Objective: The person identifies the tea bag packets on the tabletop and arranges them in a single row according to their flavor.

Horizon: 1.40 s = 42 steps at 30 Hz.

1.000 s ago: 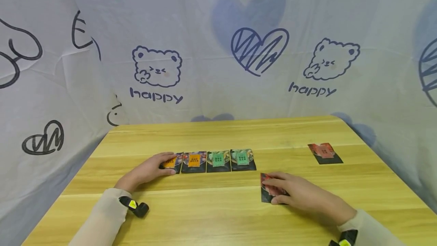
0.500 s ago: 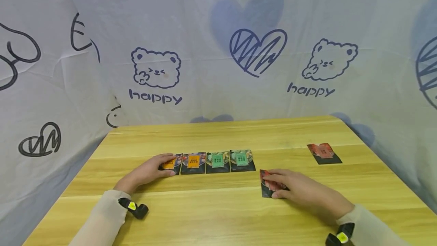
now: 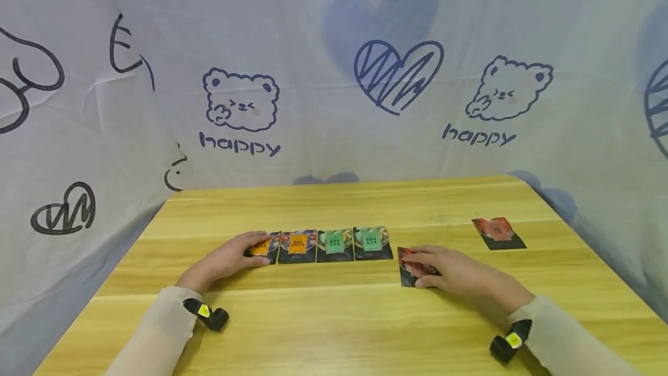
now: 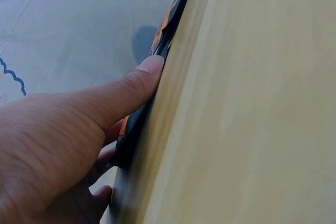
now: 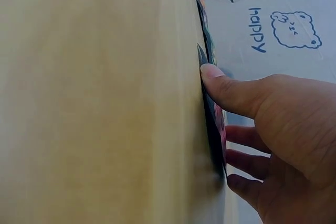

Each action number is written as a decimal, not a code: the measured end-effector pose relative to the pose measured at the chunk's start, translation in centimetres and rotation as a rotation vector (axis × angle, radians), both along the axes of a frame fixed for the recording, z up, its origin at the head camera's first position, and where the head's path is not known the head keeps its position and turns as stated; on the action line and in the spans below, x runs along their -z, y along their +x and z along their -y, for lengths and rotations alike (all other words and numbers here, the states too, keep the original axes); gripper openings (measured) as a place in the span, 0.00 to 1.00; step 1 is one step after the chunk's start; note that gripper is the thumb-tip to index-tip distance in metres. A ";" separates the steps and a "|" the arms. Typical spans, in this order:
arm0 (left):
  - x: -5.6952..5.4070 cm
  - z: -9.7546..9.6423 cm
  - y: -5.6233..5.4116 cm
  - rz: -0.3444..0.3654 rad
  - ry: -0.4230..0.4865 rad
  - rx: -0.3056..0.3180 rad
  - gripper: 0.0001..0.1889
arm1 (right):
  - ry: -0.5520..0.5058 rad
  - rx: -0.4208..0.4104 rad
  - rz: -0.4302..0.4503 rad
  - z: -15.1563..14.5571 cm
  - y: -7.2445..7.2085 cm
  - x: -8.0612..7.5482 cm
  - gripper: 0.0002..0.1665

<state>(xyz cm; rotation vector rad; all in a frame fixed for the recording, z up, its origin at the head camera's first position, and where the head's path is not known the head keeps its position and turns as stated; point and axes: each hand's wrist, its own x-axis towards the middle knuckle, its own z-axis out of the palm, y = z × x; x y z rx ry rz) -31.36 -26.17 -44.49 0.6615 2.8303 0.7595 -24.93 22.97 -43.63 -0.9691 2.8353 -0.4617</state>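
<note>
My left hand rests on the leftmost flat packet, dark with an orange label, at the left end of a row. Its thumb lies straight along the packet's near edge in the left wrist view, and the other fingers are partly hidden. To the right lie another orange-labelled packet and two green-labelled packets, side by side. My right hand holds a red-labelled packet between thumb and fingers, low at the table, just right of and slightly nearer than the row. The hand covers its right part.
A second red-labelled packet lies apart at the right, turned slightly. All this is on a yellow wood-grain table. A pale cloth with drawn hearts and bears hangs behind the table and at its sides.
My right hand has moved the red-labelled packet away from me, up toward the level of the row. The left hand and the packets in the row have stayed put.
</note>
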 end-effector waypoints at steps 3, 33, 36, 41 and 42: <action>0.0 0.0 0.0 0.003 -0.003 0.000 0.39 | 0.000 -0.016 0.001 -0.1 -0.5 -0.1 0.34; 0.0 0.0 0.0 -0.002 -0.015 0.004 0.40 | -0.042 -0.001 0.013 -0.1 -4.7 0.3 0.34; 0.0 0.0 0.0 0.004 -0.011 -0.005 0.39 | -0.049 -0.005 0.018 0.0 -5.1 0.3 0.34; 0.1 0.2 -0.1 0.004 -0.018 -0.003 0.40 | -0.056 -0.005 0.020 0.2 -5.6 0.2 0.35; 0.1 0.2 -0.1 0.006 -0.018 -0.005 0.40 | -0.061 -0.003 0.025 0.3 -5.7 0.1 0.34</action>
